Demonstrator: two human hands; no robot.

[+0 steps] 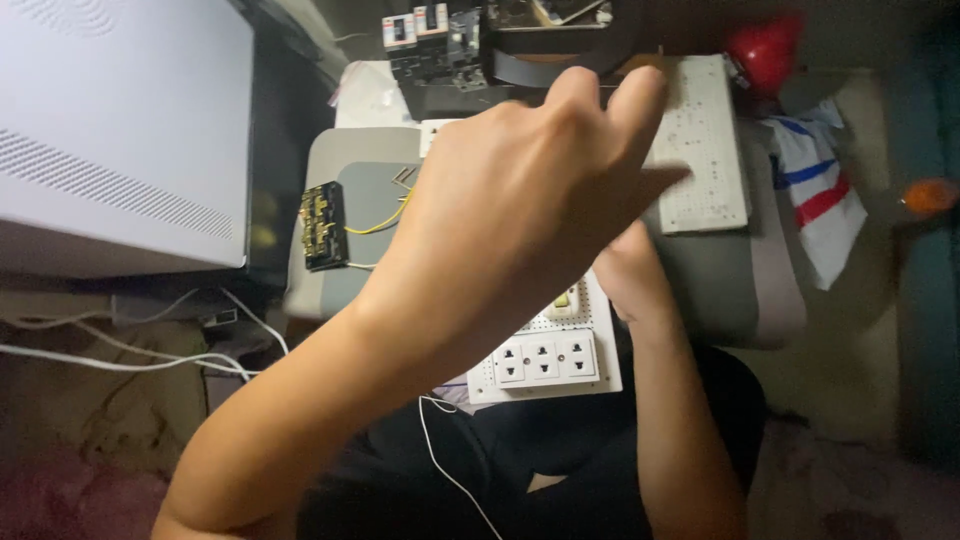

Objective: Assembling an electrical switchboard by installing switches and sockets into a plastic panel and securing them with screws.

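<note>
Your left hand (545, 190) hangs over the pad (720, 290), fingers loosely spread, holding nothing. Your right hand (625, 270) touches the socket board (545, 360); its grip is hidden.

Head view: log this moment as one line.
left hand raised, blurred, over grey pad | right hand on white socket board | black terminal block on pad
</note>
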